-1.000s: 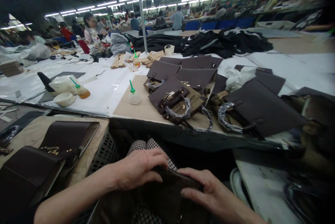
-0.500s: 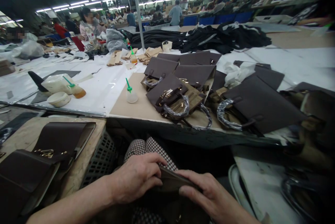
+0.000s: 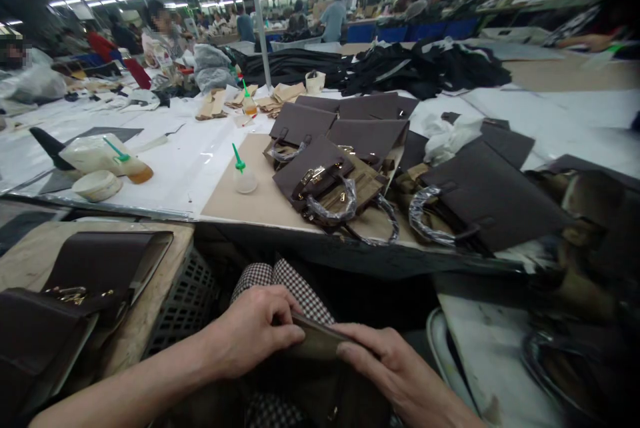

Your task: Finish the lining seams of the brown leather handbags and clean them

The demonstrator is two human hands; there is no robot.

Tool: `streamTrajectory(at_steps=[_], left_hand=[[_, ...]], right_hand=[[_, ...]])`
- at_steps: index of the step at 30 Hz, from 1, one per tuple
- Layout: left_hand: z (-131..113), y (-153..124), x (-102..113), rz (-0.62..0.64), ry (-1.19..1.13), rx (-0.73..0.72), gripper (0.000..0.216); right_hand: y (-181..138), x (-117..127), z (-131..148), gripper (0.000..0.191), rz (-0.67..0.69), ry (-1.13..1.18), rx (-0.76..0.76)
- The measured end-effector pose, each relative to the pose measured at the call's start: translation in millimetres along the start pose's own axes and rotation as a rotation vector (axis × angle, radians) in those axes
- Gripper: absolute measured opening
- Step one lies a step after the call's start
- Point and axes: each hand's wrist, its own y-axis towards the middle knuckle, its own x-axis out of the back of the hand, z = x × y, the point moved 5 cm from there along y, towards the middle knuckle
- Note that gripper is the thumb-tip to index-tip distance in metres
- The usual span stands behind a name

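Observation:
A dark brown bag piece [image 3: 320, 345] with a tan inner face lies on my lap, over checked trousers [image 3: 280, 281]. My left hand [image 3: 255, 331] grips its upper left edge, fingers curled over the rim. From the right, my right hand [image 3: 395, 368] presses on the same edge with fingers closed over it. Both hands sit low in the view, below the front edge of the worktable [image 3: 210, 168].
Several dark brown handbags [image 3: 330, 185] with plastic-wrapped handles lie on a cardboard sheet on the table. A small glue bottle [image 3: 243, 175] with a green nozzle stands beside them. More brown bags [image 3: 95, 268] rest on a wooden stand at my left. People work at far tables.
My hands have folded the bag piece's edge so more of its tan inner face shows. The view has shifted slightly right and down.

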Motion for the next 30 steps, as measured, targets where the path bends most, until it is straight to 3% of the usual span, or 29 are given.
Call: streamTrajectory(at_steps=[11, 30], left_hand=[[-1.1, -0.9, 3.8, -0.095, 0.026, -0.084, 0.022], [5.7, 6.4, 5.5, -0.113, 0.121, 0.017, 0.023]], right_hand=[[0.8, -3.6, -9.4, 0.033, -0.059, -0.098, 0.043], [4.2, -4.9, -9.7, 0.032, -0.089, -0.075, 0.049]])
